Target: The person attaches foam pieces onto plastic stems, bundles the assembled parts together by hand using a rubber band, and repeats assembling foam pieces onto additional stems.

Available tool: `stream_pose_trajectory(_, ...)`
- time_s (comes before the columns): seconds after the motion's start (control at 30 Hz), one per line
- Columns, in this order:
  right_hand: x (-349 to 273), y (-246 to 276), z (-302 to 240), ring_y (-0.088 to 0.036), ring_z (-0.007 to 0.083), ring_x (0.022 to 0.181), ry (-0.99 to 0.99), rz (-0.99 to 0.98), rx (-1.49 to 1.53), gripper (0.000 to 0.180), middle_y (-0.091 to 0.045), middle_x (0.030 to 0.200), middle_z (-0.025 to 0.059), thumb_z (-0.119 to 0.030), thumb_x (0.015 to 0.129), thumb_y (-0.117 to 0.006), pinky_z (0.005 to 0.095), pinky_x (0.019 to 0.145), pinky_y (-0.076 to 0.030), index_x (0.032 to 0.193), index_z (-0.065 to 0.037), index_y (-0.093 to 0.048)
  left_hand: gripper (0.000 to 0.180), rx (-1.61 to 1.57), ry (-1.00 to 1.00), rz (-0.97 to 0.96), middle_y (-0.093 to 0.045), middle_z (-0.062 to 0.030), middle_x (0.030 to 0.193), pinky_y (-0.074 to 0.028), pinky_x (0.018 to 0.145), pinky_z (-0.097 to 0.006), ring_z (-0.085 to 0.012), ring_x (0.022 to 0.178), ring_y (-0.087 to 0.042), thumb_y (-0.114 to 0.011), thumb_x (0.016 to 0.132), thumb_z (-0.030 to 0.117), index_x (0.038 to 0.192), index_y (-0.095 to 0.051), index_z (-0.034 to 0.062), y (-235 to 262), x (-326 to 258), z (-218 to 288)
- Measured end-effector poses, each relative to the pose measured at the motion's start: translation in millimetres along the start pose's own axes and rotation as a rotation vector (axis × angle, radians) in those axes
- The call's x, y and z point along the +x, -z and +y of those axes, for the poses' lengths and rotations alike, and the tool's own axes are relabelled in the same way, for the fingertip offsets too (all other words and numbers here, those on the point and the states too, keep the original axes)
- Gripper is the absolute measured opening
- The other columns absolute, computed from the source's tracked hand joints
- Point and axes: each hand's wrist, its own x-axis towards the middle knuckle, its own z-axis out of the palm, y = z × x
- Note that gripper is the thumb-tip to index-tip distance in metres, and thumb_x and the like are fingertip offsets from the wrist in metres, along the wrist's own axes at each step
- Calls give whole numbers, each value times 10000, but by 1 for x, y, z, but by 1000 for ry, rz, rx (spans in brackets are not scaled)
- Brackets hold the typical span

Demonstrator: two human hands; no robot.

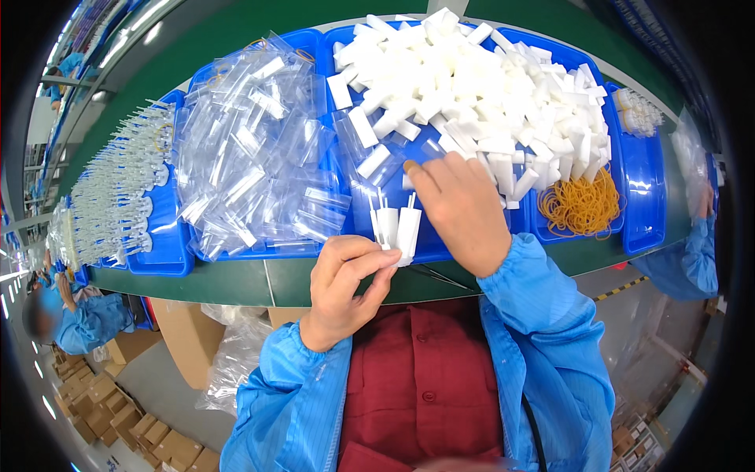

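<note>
Between the thumb and fingers of my left hand (346, 287) are white block-like pieces (406, 230) with thin prongs pointing up; their lower ends are partly hidden. My right hand (462, 208) reaches over the blue tray (429, 240) at the near side of a heap of white foam blocks (440, 75). Its fingers are apart and bent, the fingertips partly out of sight, and one digit wears a tan finger cover. Nothing shows in its grasp. Loose clear plastic sleeves (370, 169), one around a white block, lie just left of it.
A heap of clear plastic sleeves (252, 149) fills the left tray. Farther left stand rows of thin-pronged white parts (126, 185). Orange rubber bands (580, 204) lie at the right, beyond them a narrow blue tray (645, 189). Tweezers-like dark tools (440, 275) rest by the green table edge. Co-workers (86, 318) sit at both sides.
</note>
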Motion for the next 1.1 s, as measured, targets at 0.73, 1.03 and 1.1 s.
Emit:
stream_pose_trajectory(0.73, -41, 3, -22, -644, 230, 975, -225, 236, 1033, 142, -697, 1075, 105, -86, 896, -722, 471, 1076, -385, 1026, -66, -668, 367, -1, -71, 45, -679, -95, 1076, -489, 781, -345, -263, 917, -633, -794, 752, 27, 1102, -695, 82, -4, 0, 2)
stream_pose_trajectory(1.03, -28, 13, -11, -616, 272, 973, -310, 200, 943, 132, -690, 1054, 95, -81, 963, -604, 372, 900, -450, 1065, -39, -676, 391, 70, -84, 22, -683, -111, 1047, -535, 655, -329, -257, 822, -675, -817, 742, -18, 1098, -671, 53, 2, -9, -5)
stream_pose_trajectory(1.1, -23, 20, 5, -615, 270, 897, -236, 262, 626, 141, -698, 989, 87, -26, 888, -667, 353, 782, -450, 1028, -40, -682, 387, 89, -61, 42, -681, -108, 1031, -541, 631, -323, -252, 797, -675, -817, 739, -27, 1090, -676, 51, 5, -11, -7)
